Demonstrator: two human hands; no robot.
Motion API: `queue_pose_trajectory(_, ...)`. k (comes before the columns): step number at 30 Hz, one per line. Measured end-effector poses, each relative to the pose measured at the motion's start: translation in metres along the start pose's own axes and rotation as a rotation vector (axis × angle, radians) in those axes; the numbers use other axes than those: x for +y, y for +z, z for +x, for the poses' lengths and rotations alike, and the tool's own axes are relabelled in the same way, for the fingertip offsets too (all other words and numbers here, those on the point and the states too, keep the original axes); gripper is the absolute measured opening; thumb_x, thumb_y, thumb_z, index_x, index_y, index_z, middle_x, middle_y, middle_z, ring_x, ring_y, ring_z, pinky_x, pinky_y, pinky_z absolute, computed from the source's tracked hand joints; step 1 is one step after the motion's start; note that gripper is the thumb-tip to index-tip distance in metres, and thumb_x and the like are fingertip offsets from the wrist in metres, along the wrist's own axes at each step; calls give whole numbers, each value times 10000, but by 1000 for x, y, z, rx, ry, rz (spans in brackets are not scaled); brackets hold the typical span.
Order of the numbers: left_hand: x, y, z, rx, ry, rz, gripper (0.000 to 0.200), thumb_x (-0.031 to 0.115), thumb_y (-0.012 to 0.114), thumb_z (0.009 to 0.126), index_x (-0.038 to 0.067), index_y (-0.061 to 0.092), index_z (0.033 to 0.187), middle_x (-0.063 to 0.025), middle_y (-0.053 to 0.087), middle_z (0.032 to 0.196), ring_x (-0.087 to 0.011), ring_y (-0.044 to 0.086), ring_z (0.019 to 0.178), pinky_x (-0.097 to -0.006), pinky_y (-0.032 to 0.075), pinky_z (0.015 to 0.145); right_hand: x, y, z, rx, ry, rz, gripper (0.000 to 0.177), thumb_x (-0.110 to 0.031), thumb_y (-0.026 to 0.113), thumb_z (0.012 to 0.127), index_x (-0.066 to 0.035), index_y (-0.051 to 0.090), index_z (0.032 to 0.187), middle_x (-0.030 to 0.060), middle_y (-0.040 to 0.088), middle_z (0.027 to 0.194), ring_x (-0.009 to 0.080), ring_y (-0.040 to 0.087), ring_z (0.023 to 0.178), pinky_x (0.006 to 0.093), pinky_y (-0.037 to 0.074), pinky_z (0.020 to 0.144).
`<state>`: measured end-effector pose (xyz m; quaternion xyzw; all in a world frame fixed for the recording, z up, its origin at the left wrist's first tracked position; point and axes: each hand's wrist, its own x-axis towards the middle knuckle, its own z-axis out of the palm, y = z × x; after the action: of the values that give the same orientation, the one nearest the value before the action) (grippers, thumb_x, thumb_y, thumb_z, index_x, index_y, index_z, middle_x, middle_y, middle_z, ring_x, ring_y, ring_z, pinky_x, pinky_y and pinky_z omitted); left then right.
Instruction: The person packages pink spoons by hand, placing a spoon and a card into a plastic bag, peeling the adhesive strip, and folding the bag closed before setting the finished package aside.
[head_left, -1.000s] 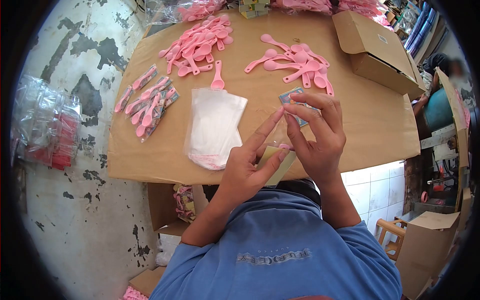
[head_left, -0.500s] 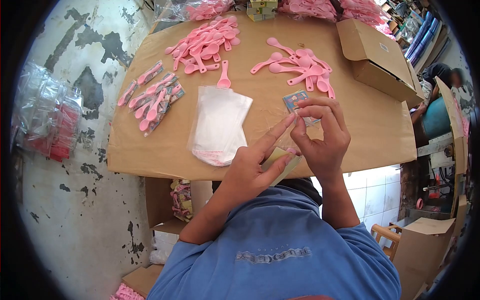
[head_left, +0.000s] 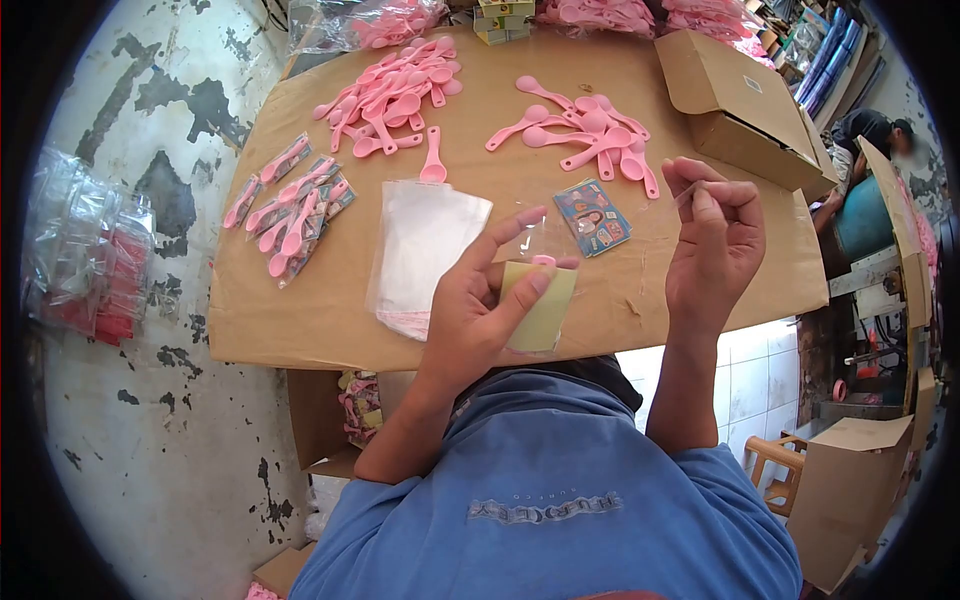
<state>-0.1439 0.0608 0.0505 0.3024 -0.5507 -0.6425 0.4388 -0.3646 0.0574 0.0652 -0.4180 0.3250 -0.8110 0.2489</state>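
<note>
A small clear bag (head_left: 532, 240) is held upright at the centre of the view, grasped by the left hand (head_left: 468, 315): the thumb is pressed on a yellow card (head_left: 540, 305) in the bag's lower half, and the forefinger is stretched up along its left edge. The right hand (head_left: 716, 250), at 3 o'clock from the bag and well apart from it, is clenched in a pinch on what appears to be a thin clear strip (head_left: 689, 195).

The bag is judged to be very light, limp and slippery; stiffness is lent only by the card, so the best hold is over the card, with the open film top left free. The strip is likely flimsy and clingy, and is best taken by its end.

On the table (head_left: 720, 290), a picture card (head_left: 592, 217) lies at 1 o'clock from the bag, a stack of clear bags (head_left: 425, 250) at 9 o'clock, packed spoons (head_left: 295, 205) further left, and loose pink spoons (head_left: 590, 125) at 12 o'clock.

The bag's mouth is hard to make out against the table. Only a pink tip (head_left: 543, 261) shows above the yellow card, so the contents cannot be fully told. The strip's length is hidden by the fingers.
</note>
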Motion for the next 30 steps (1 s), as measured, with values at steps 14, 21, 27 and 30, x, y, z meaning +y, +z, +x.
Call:
queue_pose_trajectory(14, -24, -20, 11, 95, 151, -48, 308, 97, 629, 1023, -57, 611, 1290, -171, 662, 1293, -166, 696, 1064, -308, 590, 891, 27, 18, -43, -554, 539, -117, 237, -160, 729, 976, -7, 674, 1148, -3, 656, 952, 28, 557, 787, 194, 445, 674)
queue_pose_trajectory(21, -14, -19, 17, 148, 71, -18, 306, 77, 649, 1012, -59, 628, 1286, -165, 738, 1125, -144, 706, 989, -283, 566, 884, 21, 10, -32, -462, 627, -115, 166, -118, 717, 980, -23, 690, 1113, -31, 659, 885, 21, 558, 783, 199, 454, 714)
queue_pose_trajectory(27, -13, -18, 11, 155, 37, 50, 264, 53, 658, 1001, -50, 650, 1243, -164, 760, 1032, -141, 718, 933, -260, 559, 843, 24, -2, -31, -467, 706, 11, 124, -86, 693, 986, -44, 700, 1102, -38, 659, 874, 9, 498, 719, 200, 403, 651)
queue_pose_trajectory(30, -24, -22, 9, 162, 98, 17, 187, 32, 657, 997, -40, 666, 1169, -129, 759, 983, -94, 677, 852, -226, 521, 754, 22, -2, -32, -468, 727, 61, 97, -73, 663, 1000, -44, 706, 1083, -47, 628, 844, 5, 467, 688, 195, 369, 607)
